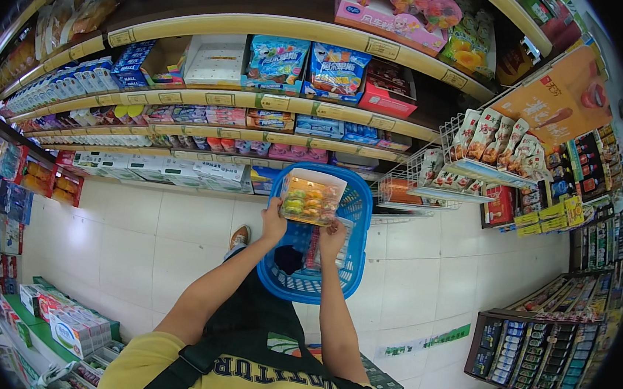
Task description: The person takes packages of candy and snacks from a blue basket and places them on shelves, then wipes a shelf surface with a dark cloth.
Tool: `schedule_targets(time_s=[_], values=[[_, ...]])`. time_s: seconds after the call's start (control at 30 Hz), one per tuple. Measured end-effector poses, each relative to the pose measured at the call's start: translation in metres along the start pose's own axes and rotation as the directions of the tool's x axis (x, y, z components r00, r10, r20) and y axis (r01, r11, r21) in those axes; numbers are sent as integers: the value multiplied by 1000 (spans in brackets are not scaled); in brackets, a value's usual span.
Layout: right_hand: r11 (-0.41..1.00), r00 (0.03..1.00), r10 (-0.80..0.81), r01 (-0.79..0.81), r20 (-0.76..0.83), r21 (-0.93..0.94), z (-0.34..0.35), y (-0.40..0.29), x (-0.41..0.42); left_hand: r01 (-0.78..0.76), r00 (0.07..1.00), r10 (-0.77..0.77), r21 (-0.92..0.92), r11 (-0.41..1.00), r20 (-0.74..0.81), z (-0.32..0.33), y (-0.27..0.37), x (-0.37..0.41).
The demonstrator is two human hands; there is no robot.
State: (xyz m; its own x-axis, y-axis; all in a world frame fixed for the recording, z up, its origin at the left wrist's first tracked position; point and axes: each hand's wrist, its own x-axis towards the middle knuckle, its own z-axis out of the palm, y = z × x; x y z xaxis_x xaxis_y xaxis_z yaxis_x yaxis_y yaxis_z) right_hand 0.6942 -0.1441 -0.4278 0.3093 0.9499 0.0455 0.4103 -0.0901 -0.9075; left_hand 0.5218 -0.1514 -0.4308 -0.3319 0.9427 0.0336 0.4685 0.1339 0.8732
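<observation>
Both my hands hold a clear plastic box of small round colourful sweets or pastries (pixel 311 201) over a blue plastic shopping basket (pixel 358 265). My left hand (pixel 274 220) grips the box's lower left corner, near the basket's rim. At its lower right corner, my right hand (pixel 332 238) has its fingers bent against the box. Inside the basket lie a dark bundled item (pixel 288 259) and a pale packet with red parts (pixel 343 244), partly hidden by my right hand and forearm. What carries the basket is not visible.
Shop shelves with bagged sweets (pixel 276 61) and boxes curve across the front. A wire rack of snack packets (pixel 489 135) juts out at the right. A low display of small packs (pixel 531 352) stands at lower right, and a green stand with cartons (pixel 74 332) at lower left.
</observation>
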Motion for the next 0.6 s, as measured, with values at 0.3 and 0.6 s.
schedule_targets(time_s=[0.3,0.6], values=[[979,992,-125,125,11,-160,-15,-8,9,340,925,-322,-62,938,203,3,16,13],[936,973,-180,215,144,-280,-5,0,19,414,898,-429,143,899,95,41,-10,17]])
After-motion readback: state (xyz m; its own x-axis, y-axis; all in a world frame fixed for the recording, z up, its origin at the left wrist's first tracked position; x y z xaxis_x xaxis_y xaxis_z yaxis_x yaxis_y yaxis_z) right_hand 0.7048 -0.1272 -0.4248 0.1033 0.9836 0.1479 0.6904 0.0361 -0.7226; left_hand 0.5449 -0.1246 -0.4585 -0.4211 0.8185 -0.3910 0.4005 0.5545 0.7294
